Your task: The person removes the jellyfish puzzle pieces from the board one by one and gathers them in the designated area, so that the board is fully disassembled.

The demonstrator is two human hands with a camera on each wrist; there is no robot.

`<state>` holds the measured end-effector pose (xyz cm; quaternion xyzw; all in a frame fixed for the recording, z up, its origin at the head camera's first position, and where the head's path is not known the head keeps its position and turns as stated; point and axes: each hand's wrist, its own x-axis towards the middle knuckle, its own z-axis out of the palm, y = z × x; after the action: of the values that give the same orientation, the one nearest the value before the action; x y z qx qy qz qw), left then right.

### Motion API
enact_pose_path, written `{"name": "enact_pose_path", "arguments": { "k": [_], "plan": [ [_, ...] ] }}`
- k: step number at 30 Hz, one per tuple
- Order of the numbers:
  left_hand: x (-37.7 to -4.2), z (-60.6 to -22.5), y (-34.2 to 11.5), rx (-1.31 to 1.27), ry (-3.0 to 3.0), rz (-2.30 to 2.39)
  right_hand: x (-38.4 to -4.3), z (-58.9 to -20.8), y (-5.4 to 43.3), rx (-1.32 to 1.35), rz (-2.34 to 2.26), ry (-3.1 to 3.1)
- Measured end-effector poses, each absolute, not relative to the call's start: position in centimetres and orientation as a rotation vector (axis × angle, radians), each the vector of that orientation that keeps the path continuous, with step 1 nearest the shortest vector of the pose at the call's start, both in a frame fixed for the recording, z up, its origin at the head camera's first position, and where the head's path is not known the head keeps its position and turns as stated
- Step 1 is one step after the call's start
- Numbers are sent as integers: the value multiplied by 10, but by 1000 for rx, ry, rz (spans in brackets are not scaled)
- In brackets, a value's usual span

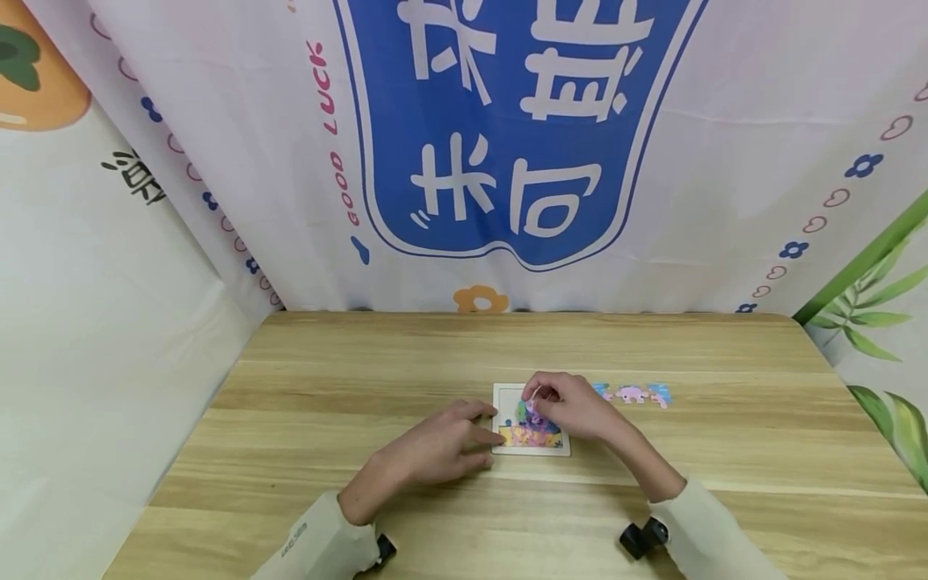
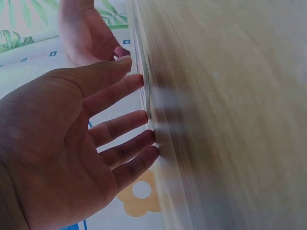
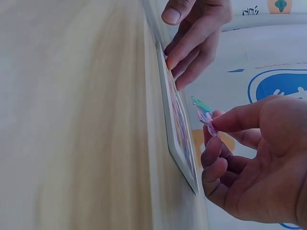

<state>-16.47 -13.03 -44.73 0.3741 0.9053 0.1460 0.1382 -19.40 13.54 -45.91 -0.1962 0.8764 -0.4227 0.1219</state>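
A white-framed jigsaw puzzle (image 1: pixel 532 450) lies flat on the wooden table, its lower rows filled with yellow, pink and blue pieces and its upper left bare white. My right hand (image 1: pixel 576 405) is over the upper right of the frame and pinches a small puzzle piece (image 3: pixel 206 118) between thumb and index finger. That piece is pink and green, raised off the board in the right wrist view. My left hand (image 1: pixel 449 441) rests at the frame's left edge, fingers extended, fingertips on the rim and the table beside it.
To the right of the frame several loose puzzle pieces (image 1: pixel 632 395), pink and blue, lie in a row on the wooden table (image 1: pixel 326 419). Behind the table's far edge hangs a printed cloth (image 1: pixel 507 282), with more cloth at both sides.
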Motion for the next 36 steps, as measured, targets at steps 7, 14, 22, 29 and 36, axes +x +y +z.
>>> {"name": "enact_pose_path", "arguments": {
  "k": [7, 14, 22, 29, 36],
  "plan": [
    [-164, -446, -129, 1061, 2620, 410, -188, -461, 151, -547, -1202, 2567],
    [-162, -444, -129, 1055, 2621, 412, -184, -463, 168, -558, -1186, 2596],
    [-163, -446, -131, 1067, 2630, 399, -179, -462, 182, -520, -1212, 2591],
    [-161, -447, -131, 1061, 2627, 403, -173, -460, 197, -482, -1220, 2580],
    [-161, -447, -131, 1060, 2622, 400, -169, -462, 216, -467, -1201, 2622]
  ]
}}
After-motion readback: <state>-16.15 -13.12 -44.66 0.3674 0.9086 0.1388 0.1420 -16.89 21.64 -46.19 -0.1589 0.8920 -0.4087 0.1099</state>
